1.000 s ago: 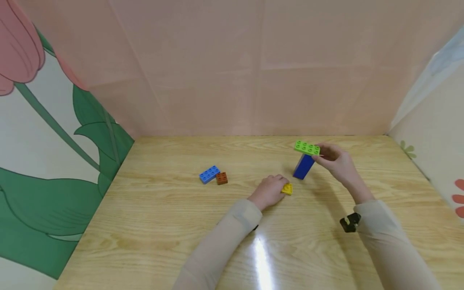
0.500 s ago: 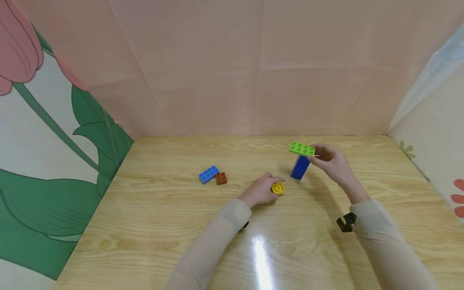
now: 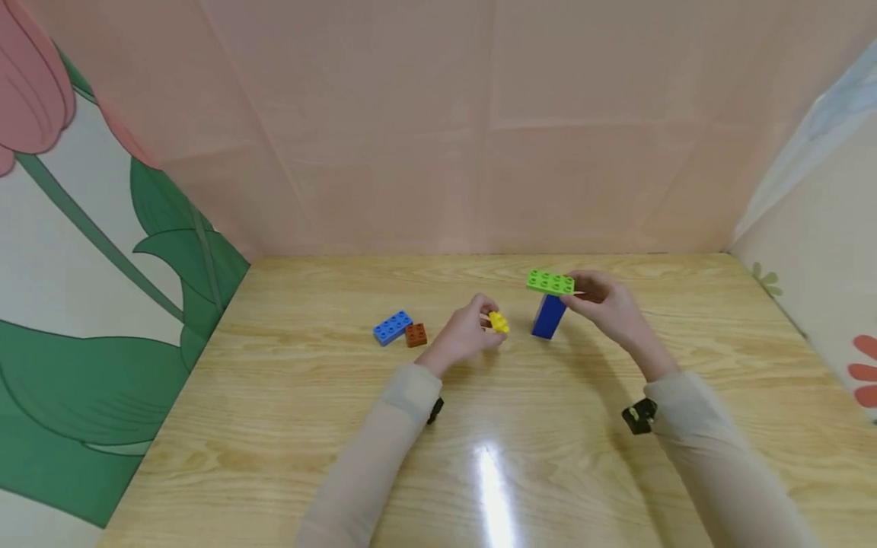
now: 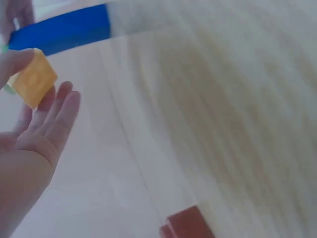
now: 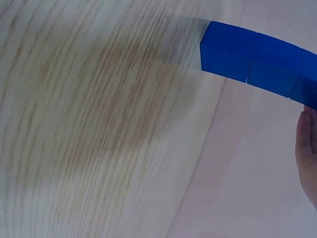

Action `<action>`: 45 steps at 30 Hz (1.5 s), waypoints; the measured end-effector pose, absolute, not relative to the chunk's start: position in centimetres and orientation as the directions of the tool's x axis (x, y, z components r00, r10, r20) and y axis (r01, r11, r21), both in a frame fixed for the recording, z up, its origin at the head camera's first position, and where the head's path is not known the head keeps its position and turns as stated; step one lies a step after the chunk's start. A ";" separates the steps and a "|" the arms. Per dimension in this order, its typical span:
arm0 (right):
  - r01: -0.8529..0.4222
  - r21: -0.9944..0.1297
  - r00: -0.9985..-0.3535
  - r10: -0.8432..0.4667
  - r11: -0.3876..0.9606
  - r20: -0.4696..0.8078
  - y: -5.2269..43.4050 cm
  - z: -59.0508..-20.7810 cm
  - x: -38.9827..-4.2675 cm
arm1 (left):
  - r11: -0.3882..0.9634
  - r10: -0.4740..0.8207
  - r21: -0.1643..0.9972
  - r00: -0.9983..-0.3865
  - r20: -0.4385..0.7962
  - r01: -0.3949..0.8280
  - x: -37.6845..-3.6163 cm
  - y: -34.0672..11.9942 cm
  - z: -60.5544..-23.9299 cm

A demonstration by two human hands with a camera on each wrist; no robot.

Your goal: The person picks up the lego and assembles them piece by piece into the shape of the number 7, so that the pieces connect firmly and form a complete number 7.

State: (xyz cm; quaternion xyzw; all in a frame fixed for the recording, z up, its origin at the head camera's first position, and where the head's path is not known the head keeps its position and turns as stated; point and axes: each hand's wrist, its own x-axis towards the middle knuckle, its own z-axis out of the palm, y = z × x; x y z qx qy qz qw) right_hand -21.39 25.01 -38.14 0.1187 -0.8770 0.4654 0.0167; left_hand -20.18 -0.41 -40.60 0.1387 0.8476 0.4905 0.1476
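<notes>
Pinching a small yellow brick (image 3: 499, 322) at its fingertips, the left hand (image 3: 462, 335) holds it lifted above the wooden table (image 3: 274, 426), just left of the blue column (image 3: 548, 316). The right hand (image 3: 603, 301) grips the right end of the green plate (image 3: 551, 282) that sits flat across the top of that upright blue column, fingers curled round its edge.

Further left on the table lie a light-blue brick (image 3: 393, 327) and a brown brick (image 3: 416, 335), touching each other, well apart from the hands. Pale pink panels (image 3: 479, 122) wall in the back; the left wall (image 3: 82, 266) carries a painted tulip and green leaves.

The left wrist view shows the yellow brick's (image 4: 33, 82) smooth side, held between thumb and fingers (image 4: 62, 106), with the brown brick (image 4: 188, 225) at the bottom edge. The right wrist view shows the blue column (image 5: 257, 57) as stacked segments, blurred, and only a finger edge of the right hand (image 5: 307, 153).
</notes>
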 end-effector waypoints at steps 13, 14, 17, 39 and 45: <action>-0.253 -0.837 -0.956 -0.257 0.485 0.140 22.6 -38.2 -21.5 | 0.320 0.275 0.947 -0.959 -0.061 0.031 -20.4 -2.6 -38.6; -0.249 -0.838 -0.956 -0.261 0.487 0.132 22.5 -38.2 -21.5 | 0.317 0.269 0.948 -0.961 -0.061 0.028 -20.4 -2.8 -38.5; -0.231 -0.838 -0.957 -0.269 0.494 0.105 22.1 -38.1 -21.4 | 0.321 0.249 0.947 -0.966 -0.069 0.015 -20.6 -3.3 -38.4; -0.236 -0.853 -0.931 -0.360 0.465 0.062 19.5 -38.1 -21.5 | 0.306 0.224 0.952 -0.973 -0.056 0.016 -20.5 -5.2 -38.1; -0.256 -0.857 -0.915 -0.398 0.447 0.066 19.3 -38.0 -21.6 | 0.289 0.220 0.957 -0.975 -0.037 0.029 -20.4 -5.3 -38.2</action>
